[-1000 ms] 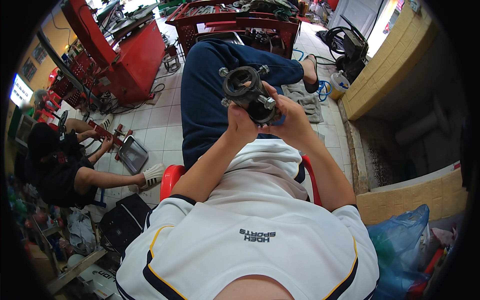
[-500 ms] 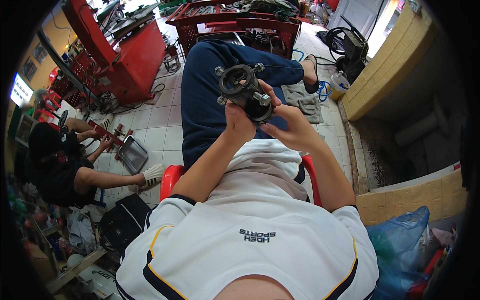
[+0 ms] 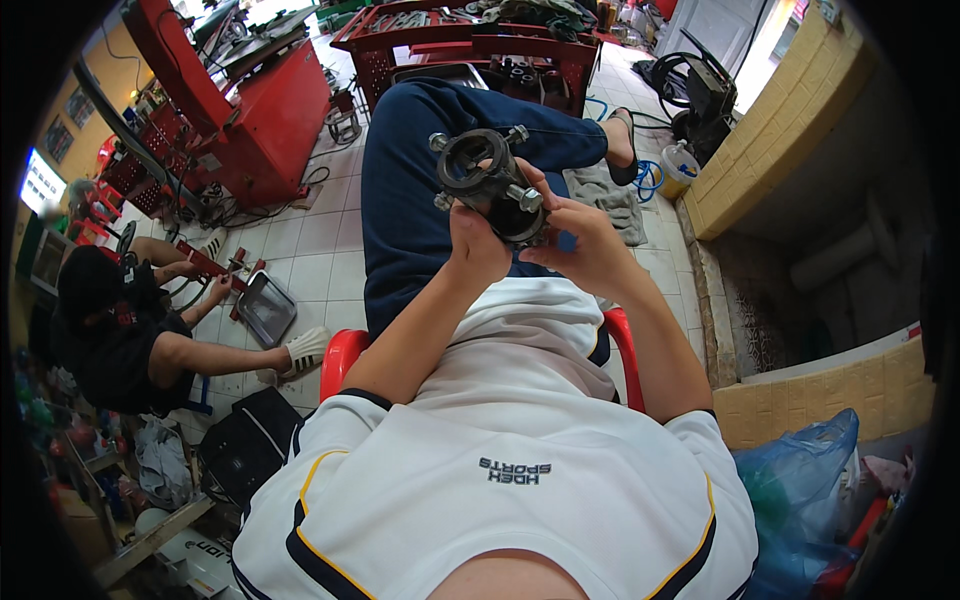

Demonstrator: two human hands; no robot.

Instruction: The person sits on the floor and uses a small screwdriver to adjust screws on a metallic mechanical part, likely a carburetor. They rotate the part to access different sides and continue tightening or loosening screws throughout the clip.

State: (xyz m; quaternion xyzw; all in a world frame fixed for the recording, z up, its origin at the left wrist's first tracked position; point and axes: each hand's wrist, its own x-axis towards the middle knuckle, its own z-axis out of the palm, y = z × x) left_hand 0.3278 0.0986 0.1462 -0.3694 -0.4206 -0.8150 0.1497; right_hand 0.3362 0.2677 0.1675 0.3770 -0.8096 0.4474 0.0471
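Above my lap I hold a black metal cylinder [image 3: 476,165], tilted, with an open ring end facing up and a gap in its side. Several silvery hex bolts [image 3: 526,199] stick out around both of its ends. My left hand [image 3: 478,245] is closed around the cylinder from the left and below, with fingertips showing on its right side. At the lower right end, my right hand [image 3: 590,252] has its thumb and forefinger curled at the rim near a bolt. What those fingertips touch there is partly hidden.
A person [image 3: 110,320] in black sits at left, handling a red metal frame [image 3: 205,262] beside a grey tray [image 3: 268,307]. Ahead stands a red tool bench [image 3: 475,48]; a red machine [image 3: 265,125] is at far left. A low yellow brick wall [image 3: 775,145] and plastic bag [image 3: 800,490] are at right.
My right hand's thumb and fingers have shifted slightly around the cylinder's lower end. The cylinder and my left hand stay put. The person at left has moved their hands a little.
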